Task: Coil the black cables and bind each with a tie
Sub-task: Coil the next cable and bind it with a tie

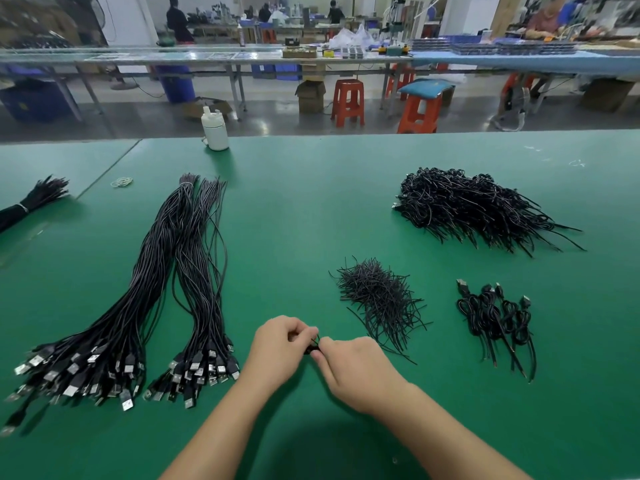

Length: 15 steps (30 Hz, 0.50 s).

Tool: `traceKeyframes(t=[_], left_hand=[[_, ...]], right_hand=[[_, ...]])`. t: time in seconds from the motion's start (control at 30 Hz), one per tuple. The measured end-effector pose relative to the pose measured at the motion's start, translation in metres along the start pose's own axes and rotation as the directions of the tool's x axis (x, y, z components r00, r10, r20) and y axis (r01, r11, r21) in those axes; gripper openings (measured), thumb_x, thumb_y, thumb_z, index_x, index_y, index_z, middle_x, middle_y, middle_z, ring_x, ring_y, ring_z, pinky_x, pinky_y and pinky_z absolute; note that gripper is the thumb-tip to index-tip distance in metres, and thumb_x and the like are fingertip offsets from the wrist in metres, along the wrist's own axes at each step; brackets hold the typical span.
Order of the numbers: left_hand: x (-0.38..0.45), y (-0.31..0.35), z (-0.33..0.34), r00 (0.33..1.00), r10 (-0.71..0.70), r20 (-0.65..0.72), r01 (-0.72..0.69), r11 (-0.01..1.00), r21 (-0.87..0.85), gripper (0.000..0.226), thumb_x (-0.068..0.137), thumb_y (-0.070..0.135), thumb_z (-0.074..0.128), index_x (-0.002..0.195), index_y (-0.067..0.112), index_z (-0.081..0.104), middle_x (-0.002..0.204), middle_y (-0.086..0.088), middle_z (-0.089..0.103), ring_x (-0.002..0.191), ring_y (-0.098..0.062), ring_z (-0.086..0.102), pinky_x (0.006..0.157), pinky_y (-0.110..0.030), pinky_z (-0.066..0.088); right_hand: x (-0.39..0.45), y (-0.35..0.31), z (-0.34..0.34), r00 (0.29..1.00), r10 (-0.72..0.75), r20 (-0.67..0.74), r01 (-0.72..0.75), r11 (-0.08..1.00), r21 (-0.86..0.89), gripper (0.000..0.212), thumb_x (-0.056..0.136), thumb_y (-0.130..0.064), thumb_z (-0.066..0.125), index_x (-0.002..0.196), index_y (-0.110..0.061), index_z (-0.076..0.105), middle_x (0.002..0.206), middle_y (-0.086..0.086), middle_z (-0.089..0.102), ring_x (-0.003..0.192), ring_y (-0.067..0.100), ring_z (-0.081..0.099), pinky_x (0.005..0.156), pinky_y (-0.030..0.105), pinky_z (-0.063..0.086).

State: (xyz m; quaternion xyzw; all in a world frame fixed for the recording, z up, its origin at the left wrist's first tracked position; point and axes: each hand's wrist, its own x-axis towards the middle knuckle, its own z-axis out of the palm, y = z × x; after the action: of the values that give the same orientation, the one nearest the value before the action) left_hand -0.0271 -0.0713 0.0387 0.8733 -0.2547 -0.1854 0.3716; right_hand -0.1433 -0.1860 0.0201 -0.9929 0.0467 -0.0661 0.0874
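Black coiled cable point(312, 345) pinched between left hand point(277, 348), right hand point(356, 372), fingers curled

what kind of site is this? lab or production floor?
Likely a cable-assembly production floor: bundles of uncoiled USB cables, a pile of finished coils, and long workbenches with other workers behind.

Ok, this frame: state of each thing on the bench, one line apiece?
Left hand: pinching the small coil.
Right hand: pinching it too.
Small coil: held between both hands, mostly hidden.
Straight cables: uncoiled, two bundles.
Ties: loose heap.
Small pile: coiled.
Large pile: coiled, heaped.
Bottle: upright.
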Motion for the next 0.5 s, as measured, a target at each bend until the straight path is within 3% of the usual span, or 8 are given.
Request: traceKeyframes(t=[0.07,0.17,0.3,0.4,0.5], left_hand=[[0.0001,0.0006,-0.0015,0.999,0.000,0.033,0.002,0.998,-0.058,0.034,0.096,0.040,0.059,0.074,0.019,0.076,0.073,0.003,0.073,0.074,-0.014,0.067,0.078,-0.032,0.053],[0.0010,0.0003,-0.0018,0.995,0.005,0.103,-0.008,0.999,0.034,0.034,0.092,0.046,0.062,0.073,0.021,0.075,0.071,-0.001,0.071,0.062,-0.011,0.056,0.069,-0.031,0.050],[0.0021,0.0029,-0.0072,0.987,-0.001,0.160,-0.003,1.000,0.021,0.015,0.089,0.029,0.069,0.077,0.024,0.077,0.075,0.005,0.074,0.070,-0.014,0.062,0.073,-0.030,0.052],[0.0020,0.0052,-0.0102,0.985,-0.005,0.173,-0.001,0.999,0.035,0.013,0.089,0.023,0.070,0.078,0.022,0.077,0.079,0.004,0.075,0.083,-0.018,0.069,0.078,-0.032,0.053],[0.0013,0.0042,-0.0079,0.983,0.005,0.183,-0.017,0.998,0.064,0.014,0.089,0.020,0.069,0.077,0.024,0.075,0.080,0.006,0.075,0.082,-0.014,0.068,0.078,-0.028,0.052]], right_hand=[[0.0026,0.0020,-0.0023,0.999,0.001,0.036,-0.001,1.000,-0.013,0.034,0.104,-0.041,0.023,0.095,-0.019,0.046,0.086,0.006,0.067,0.073,0.036,0.062,0.063,0.041,0.033],[0.0062,0.0046,-0.0034,0.998,-0.025,0.054,0.028,0.998,-0.058,0.038,0.105,-0.040,0.022,0.110,-0.016,0.052,0.093,0.006,0.069,0.078,0.036,0.063,0.064,0.040,0.033],[0.0094,0.0059,-0.0034,0.996,-0.040,0.079,0.047,0.994,-0.097,0.038,0.105,-0.039,0.022,0.112,-0.016,0.052,0.095,0.006,0.069,0.078,0.035,0.064,0.063,0.039,0.033],[0.0112,0.0062,-0.0041,0.995,-0.033,0.091,0.042,0.994,-0.104,0.037,0.105,-0.039,0.023,0.106,-0.016,0.052,0.094,0.006,0.069,0.078,0.035,0.064,0.063,0.038,0.032],[0.0113,0.0070,-0.0050,0.995,-0.026,0.097,0.035,0.995,-0.098,0.036,0.105,-0.040,0.025,0.103,-0.016,0.051,0.093,0.006,0.068,0.077,0.034,0.064,0.062,0.037,0.032]])
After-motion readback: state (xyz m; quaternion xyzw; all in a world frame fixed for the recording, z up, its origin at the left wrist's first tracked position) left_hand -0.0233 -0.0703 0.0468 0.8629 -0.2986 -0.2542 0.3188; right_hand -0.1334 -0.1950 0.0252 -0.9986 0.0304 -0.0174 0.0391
